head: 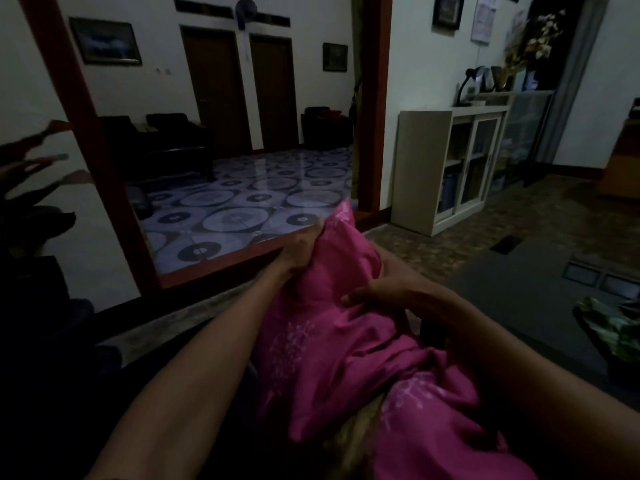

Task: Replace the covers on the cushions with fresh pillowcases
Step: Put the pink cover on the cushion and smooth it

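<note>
A bright pink pillowcase (332,344) with pale embroidered flowers lies bunched over my lap in the head view, its far corner sticking up. My left hand (303,249) grips that upper corner from the left, fingers curled into the cloth. My right hand (388,289) pinches a fold of the same fabric a little lower and to the right, thumb pressed on the pink surface. A yellowish cushion edge (360,431) shows under the cloth near the bottom. How much of the cushion sits inside the case is hidden.
A dark low table (526,299) stands to the right, with a green patterned cloth (613,327) at its near right end. A white glass-door cabinet (460,168) stands against the wall. A red-framed doorway (370,109) opens onto a patterned tile floor. A dark plant (31,181) sits at left.
</note>
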Demonstrator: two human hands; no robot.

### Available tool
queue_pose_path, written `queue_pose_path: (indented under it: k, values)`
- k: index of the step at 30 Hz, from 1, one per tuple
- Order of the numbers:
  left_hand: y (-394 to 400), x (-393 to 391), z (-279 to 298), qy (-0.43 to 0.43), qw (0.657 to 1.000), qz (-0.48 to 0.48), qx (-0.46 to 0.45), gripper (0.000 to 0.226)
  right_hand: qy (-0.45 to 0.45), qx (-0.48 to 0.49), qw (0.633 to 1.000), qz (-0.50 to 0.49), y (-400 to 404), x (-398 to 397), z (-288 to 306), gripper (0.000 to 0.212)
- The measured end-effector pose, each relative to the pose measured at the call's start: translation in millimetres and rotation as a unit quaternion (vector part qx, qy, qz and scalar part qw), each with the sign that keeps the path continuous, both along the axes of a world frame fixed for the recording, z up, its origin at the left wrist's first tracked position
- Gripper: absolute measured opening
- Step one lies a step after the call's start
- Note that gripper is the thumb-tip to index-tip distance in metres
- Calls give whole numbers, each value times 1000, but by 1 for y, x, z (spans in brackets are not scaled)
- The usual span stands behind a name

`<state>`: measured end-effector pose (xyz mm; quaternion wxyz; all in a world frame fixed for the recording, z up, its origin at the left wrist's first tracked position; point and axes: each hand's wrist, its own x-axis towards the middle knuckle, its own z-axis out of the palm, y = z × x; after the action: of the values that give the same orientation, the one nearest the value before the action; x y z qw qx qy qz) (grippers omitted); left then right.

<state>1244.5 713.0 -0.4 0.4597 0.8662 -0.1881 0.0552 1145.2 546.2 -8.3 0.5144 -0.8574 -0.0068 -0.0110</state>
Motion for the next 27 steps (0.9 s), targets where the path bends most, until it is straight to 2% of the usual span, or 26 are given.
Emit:
queue_pose_path:
  k: [2, 4, 6, 9, 10, 11, 13, 14, 16, 18, 20, 22, 24, 25, 27]
  values:
    - [2, 4, -14, -35, 999, 16, 36, 46, 38, 17, 999, -21, 2, -2, -4, 84]
    - [6, 6, -19, -37, 994, 106, 5, 64, 61, 46, 996, -52, 4, -3, -6, 98]
    - [12, 1, -15, -24, 979, 199, -28, 77, 58, 31, 996, -58, 16, -10, -1, 101]
    - [27, -16, 13, -46, 967, 252, -14, 83, 30, 2, 999, -21, 47, -23, 14, 103]
    - [36, -20, 24, -44, 963, 266, -5, 86, 21, 5, 1000, -15, 56, -24, 19, 92]
    - [47, -24, 33, -45, 960, 278, 12, 88, 15, 26, 999, -14, 65, -23, 22, 73]
    - [73, -31, 51, -48, 952, 298, 44, 94, 9, 106, 994, -2, 80, -24, 29, 31]
    - [86, -33, 60, -53, 948, 308, 57, 94, 7, 159, 987, 12, 87, -24, 31, 19]
    - [111, -35, 74, -83, 942, 320, 60, 92, 16, 243, 969, 45, 100, -21, 29, 16]
    - [132, -29, 76, -95, 956, 275, 35, 88, 12, 259, 963, 66, 112, -17, 21, 20]
    - [148, -17, 60, -69, 985, 147, -54, 79, -6, 206, 976, 66, 121, -16, 8, 20]
    - [160, -8, 32, -9, 988, 52, -147, 66, -20, 91, 994, 59, 126, -18, -8, 21]
    - [166, -5, -1, 30, 985, 30, -166, 51, -32, -7, 999, 25, 129, -18, -25, 22]
    - [166, -3, -15, 34, 986, 40, -156, 49, -39, -26, 999, -5, 129, -17, -31, 20]
    - [163, -1, -33, -2, 993, 45, -112, 55, -54, -53, 996, -47, 127, -14, -33, 17]
